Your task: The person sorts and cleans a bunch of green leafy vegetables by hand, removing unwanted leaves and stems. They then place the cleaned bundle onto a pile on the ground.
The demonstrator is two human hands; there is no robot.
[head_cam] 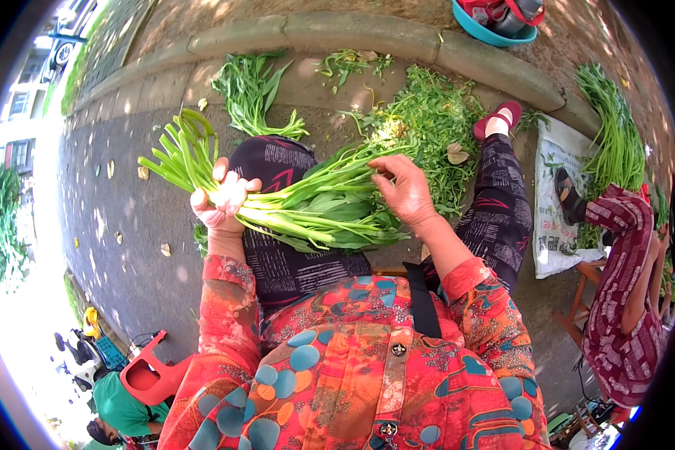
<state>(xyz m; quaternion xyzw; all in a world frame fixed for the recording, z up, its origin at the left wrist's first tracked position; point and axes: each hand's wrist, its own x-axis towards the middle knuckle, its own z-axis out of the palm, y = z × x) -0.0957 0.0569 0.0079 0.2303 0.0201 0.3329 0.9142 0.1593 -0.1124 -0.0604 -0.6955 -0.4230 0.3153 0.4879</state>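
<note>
My left hand (223, 199) is closed around the stems of a bunch of leafy green vegetables (326, 208), which lies across my thigh with its cut ends to the left and its leaves to the right. Over the leafy part is my right hand (402, 188), thumb and index finger close together at a thin stem; whether they pinch it I cannot tell. Beyond my knee, on the pavement, rests another bunch of greens (253, 95). A loose heap of leaves and stems (436, 124) spreads between my legs, with a dry brown leaf on it.
A stone kerb (360, 34) runs across the far side, with a blue basin (495, 38) holding bags beyond it. To the right, a co-worker's foot (568, 197) is on a white woven sack (551, 247), beside long-stemmed greens (619, 135). A red plastic stool (154, 371) and another person are at lower left.
</note>
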